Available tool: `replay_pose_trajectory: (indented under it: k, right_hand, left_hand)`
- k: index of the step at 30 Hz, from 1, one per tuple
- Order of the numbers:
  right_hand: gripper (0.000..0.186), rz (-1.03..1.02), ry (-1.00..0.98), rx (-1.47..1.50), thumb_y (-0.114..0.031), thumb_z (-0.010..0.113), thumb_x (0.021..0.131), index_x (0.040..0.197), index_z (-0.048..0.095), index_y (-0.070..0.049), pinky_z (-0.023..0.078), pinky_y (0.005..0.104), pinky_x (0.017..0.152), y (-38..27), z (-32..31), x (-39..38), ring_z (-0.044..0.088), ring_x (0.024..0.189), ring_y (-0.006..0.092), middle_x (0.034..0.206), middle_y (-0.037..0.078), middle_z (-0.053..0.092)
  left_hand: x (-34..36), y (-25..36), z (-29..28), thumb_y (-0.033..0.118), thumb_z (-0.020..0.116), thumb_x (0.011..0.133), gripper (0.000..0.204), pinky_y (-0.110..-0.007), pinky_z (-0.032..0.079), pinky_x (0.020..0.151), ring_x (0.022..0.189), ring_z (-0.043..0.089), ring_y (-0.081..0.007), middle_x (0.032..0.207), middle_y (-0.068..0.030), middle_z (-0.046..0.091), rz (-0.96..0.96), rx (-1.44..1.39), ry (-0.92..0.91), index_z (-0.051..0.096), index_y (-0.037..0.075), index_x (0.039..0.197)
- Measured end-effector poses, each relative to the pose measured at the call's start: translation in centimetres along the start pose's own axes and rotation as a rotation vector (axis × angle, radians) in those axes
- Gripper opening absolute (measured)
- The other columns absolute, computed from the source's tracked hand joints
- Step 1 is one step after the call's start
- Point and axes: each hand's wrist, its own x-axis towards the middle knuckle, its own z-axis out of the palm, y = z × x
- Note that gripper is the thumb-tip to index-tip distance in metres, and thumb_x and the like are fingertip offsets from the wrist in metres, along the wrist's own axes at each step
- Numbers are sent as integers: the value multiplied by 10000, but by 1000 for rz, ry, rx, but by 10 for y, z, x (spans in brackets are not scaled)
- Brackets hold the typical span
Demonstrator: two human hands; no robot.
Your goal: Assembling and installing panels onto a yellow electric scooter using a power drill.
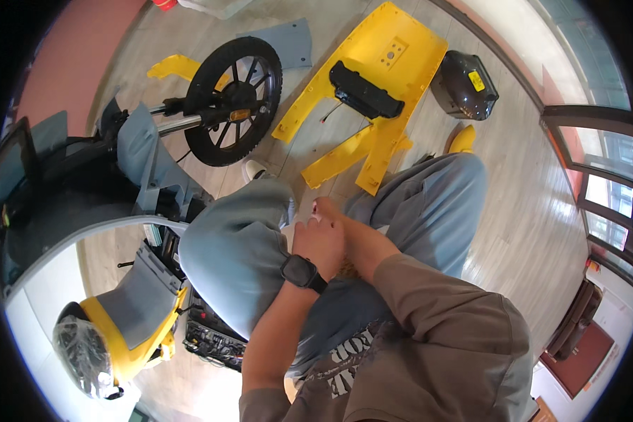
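Note:
My two hands are close together between my knees, above my lap. My left hand (321,243), a black watch (301,271) on its wrist, has its fingers curled in and lies across the right. Just beyond it my right hand (326,209) is bent downward with its fingers drawn in. Whatever either hand may hold is hidden. Nearest ahead on the floor lies a large yellow body panel (359,53) with forked ends. On top of it rests a black elongated part (364,93) with a short cable.
A scooter lies at the left, its spoked front wheel (233,102) and grey panels (142,151) showing. A dark glossy case (464,84) stands at the far right. A yellow scooter part (123,330) and an open toolbox (214,343) are at lower left.

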Motion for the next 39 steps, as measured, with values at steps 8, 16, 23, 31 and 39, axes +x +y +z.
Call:
replay_pose_trajectory:
  k: [8,16,23,31,39]
  right_hand:
    - [182,133,179,-31,-196,708,701,807,637,-67,513,420,701,16,12,13,648,792,329,800,154,658]
    - [223,324,372,206,-198,723,704,860,623,-73,510,416,707,32,26,28,652,800,311,793,143,658]
    - [276,529,397,322,-175,741,671,902,617,-87,514,398,727,46,29,45,654,816,294,856,133,664]
    - [278,318,96,-216,-292,635,745,860,677,-43,513,402,764,67,-15,43,655,845,296,906,162,672]
    - [376,113,-775,-192,-390,592,797,913,683,-45,530,357,649,-111,-151,-17,684,819,200,853,97,702]
  left_hand:
    - [-5,2,-18,224,628,796,236,-401,433,730,847,588,-259,844,-75,598,-14,-126,-102,563,87,978]
    - [-6,4,-10,207,620,801,221,-407,436,743,855,586,-258,853,-78,596,-92,-108,-149,554,88,975]
    - [-8,7,0,215,622,804,227,-410,436,744,856,587,-265,859,-83,598,-105,-133,-159,550,85,975]
    - [9,30,1,242,620,809,236,-431,440,726,853,595,-280,870,-90,607,37,-113,-95,551,85,972]
    - [1,18,-3,242,609,819,266,-457,454,750,902,604,-292,911,-113,622,15,-105,-111,558,76,1021]
